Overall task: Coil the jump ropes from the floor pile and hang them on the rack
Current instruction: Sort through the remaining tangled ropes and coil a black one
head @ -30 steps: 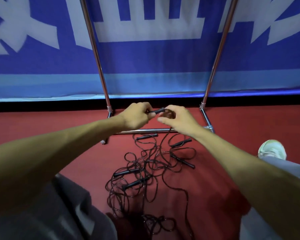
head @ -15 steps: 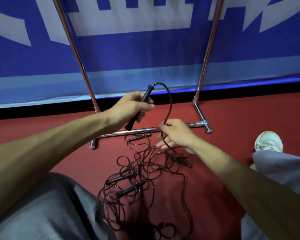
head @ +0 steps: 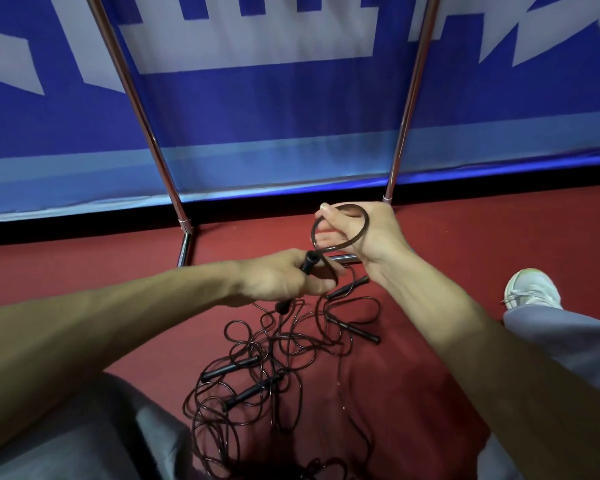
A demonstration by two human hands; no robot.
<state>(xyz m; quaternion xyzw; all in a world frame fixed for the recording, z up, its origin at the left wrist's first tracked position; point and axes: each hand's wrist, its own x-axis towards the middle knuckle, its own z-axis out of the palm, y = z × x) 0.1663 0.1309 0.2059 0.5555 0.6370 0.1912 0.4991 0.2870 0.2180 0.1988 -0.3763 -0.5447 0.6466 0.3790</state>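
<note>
Sports hall, red court floor (head: pixel 482 244), blue banner (head: pixel 274 109)

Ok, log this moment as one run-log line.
phase: coiling | left-hand grip: holds handle | right-hand grip: pinches rope loop | pile: tangled on floor | rack: nothing hung in view

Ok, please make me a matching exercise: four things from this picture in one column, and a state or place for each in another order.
1 left hand
2 right hand
3 rope pile
4 shoe

a white, far right
b grips a black handle
c tangled on the red floor
d pinches a rope loop

Pairs: 1-b; 2-d; 3-c; 4-a
</note>
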